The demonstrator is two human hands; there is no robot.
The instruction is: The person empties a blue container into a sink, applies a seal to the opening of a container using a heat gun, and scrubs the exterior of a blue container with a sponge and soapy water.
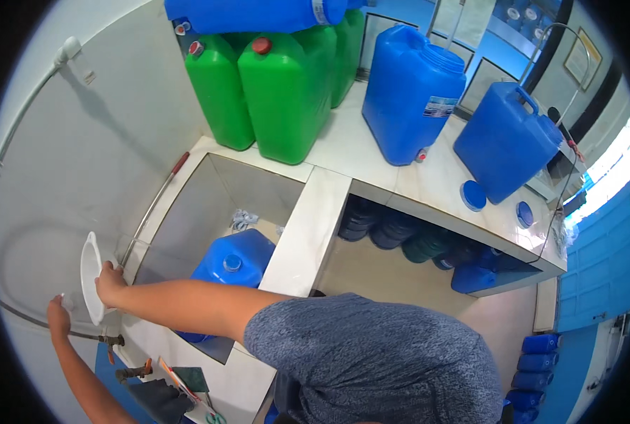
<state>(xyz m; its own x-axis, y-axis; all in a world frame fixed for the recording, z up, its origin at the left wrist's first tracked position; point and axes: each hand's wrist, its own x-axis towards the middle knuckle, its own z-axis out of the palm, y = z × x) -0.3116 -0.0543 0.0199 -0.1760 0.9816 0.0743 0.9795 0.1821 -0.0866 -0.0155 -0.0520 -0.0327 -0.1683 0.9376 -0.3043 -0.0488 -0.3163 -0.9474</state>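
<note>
My right hand (111,286) grips the rim of a white plastic basin (90,278), which is tilted nearly on edge close to the wall at the left. Farther left, my left hand (59,319) is raised and pinches a small translucent item (68,302), too blurred to name. Below my right forearm, a blue plastic jug (248,252) with a blue cap (232,263) stands in a tiled sink basin (177,233), partly hidden by the arm. Crumpled whitish scraps (244,219) lie on the sink's floor.
Green jerrycans (288,100) and blue jugs (410,95) stand on the tiled ledge, with loose blue lids (473,195). A red-handled metal rod (158,201) leans beside the sink. Valves (134,371), a dark cloth (161,400), a green scouring pad (190,379) and scissors (215,417) sit lower left.
</note>
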